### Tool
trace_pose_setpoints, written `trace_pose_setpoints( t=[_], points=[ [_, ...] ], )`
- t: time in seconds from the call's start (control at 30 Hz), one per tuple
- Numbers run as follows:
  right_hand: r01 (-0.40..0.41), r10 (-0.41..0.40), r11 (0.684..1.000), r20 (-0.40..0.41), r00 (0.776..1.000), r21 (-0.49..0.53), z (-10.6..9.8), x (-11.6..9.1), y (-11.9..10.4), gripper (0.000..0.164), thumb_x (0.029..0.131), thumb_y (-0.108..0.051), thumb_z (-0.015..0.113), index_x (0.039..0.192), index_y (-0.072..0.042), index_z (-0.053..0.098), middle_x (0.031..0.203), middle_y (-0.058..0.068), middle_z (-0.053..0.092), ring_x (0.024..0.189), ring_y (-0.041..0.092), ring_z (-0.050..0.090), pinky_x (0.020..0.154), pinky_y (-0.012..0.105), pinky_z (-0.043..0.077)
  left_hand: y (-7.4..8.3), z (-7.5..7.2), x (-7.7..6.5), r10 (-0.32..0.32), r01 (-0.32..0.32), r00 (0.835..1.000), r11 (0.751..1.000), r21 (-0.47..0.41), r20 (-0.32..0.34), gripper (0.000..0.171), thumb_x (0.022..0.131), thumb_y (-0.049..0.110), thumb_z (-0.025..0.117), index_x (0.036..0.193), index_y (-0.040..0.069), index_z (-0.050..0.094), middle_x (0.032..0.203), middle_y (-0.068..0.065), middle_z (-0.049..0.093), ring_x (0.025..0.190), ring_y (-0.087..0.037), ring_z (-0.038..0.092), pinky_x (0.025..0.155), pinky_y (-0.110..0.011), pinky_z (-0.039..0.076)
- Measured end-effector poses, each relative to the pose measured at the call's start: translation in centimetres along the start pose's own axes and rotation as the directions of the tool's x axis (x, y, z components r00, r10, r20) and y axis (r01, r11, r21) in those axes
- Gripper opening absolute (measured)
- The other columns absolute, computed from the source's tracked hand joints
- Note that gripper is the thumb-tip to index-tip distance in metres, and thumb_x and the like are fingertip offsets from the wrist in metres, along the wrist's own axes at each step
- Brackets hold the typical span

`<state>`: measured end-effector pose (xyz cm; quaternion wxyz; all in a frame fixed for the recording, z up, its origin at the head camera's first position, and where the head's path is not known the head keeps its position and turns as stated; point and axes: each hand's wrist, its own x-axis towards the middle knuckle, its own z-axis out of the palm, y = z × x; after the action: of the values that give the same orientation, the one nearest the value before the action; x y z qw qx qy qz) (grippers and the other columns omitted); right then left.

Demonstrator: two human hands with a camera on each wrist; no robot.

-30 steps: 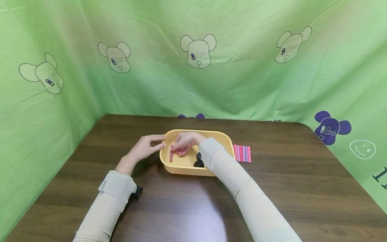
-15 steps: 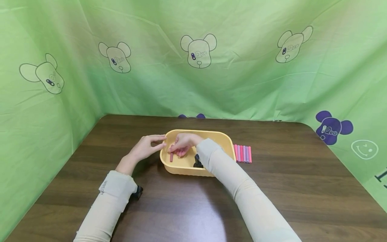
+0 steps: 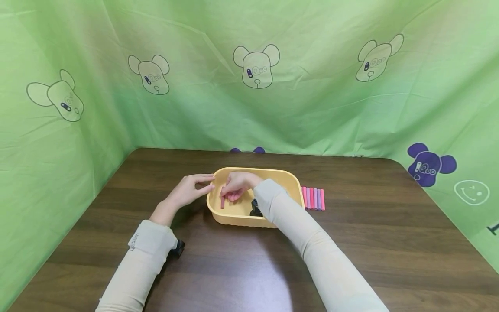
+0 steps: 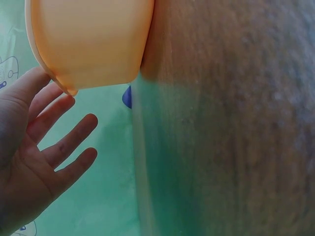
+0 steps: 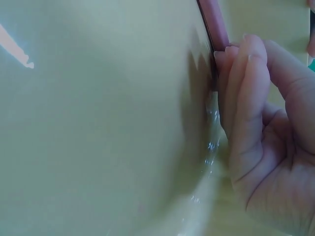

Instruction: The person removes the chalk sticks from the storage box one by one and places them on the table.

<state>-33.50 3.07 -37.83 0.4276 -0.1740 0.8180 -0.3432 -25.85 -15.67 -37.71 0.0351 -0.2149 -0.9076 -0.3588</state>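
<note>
A pale yellow plastic bin [image 3: 245,221] with rounded corners sits on the table. My right hand [image 3: 238,182] reaches down inside it, at its left part. Between thumb and fingertips it pinches a slim pink stick [image 3: 222,201]; the right wrist view shows the stick [image 5: 215,22] extending past the fingertips, close to the bin's wall. My left hand [image 3: 185,190] is at the bin's left end, thumb and fingers extended, the tips against the rim. In the left wrist view the left hand [image 4: 34,142] has its lower fingers spread away from the bin [image 4: 93,44].
Several pink and purple sticks [image 3: 313,198] lie side by side in a row just right of the bin. A black wrist camera [image 3: 255,209] dips into the bin under the right cuff. Green printed cloth [image 3: 249,117] hangs behind the brown wooden table [image 3: 218,268].
My right wrist has shifted slightly left inside the bin, while the pinched pink stick stays almost in place. The left hand has not visibly moved.
</note>
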Motion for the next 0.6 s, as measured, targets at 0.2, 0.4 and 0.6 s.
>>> trace_pose_setpoints(
  t=[0.2,0.4,0.6],
  points=[
    [0.005,-0.005,1.000,-0.002,1.000,-0.012,0.23,-0.20,-0.17,0.026,0.090,-0.017,0.059,0.087,0.003,0.074,0.053,0.001,0.063,0.041,0.002,0.049,0.042,0.012,0.043,0.03,-0.02,0.01,0.002,-0.002,1.000,1.000,0.003,0.002,0.040,0.088,0.022,0.064,0.125,0.005,0.060,0.130,-0.015,0.058,0.127,-0.030,0.050,0.107,-0.045,0.039],
    [0.004,-0.004,1.000,-0.015,1.000,0.002,0.56,-0.32,-0.45,0.023,0.089,-0.013,0.060,0.085,0.005,0.074,0.056,0.001,0.065,0.041,0.001,0.048,0.042,0.011,0.043,0.05,-0.03,-0.05,0.007,-0.007,1.000,1.000,0.007,0.001,0.040,0.088,0.021,0.064,0.125,0.005,0.060,0.130,-0.015,0.058,0.126,-0.030,0.050,0.107,-0.045,0.039],
    [0.021,-0.021,1.000,0.011,1.000,-0.012,0.46,-0.14,-0.34,0.026,0.089,-0.010,0.055,0.075,0.003,0.072,0.061,0.003,0.068,0.042,0.000,0.047,0.042,0.010,0.041,-0.11,0.03,0.01,0.017,-0.017,1.000,1.000,0.013,-0.007,0.040,0.088,0.021,0.064,0.124,0.004,0.060,0.129,-0.015,0.058,0.126,-0.030,0.051,0.107,-0.045,0.039]
  ],
)
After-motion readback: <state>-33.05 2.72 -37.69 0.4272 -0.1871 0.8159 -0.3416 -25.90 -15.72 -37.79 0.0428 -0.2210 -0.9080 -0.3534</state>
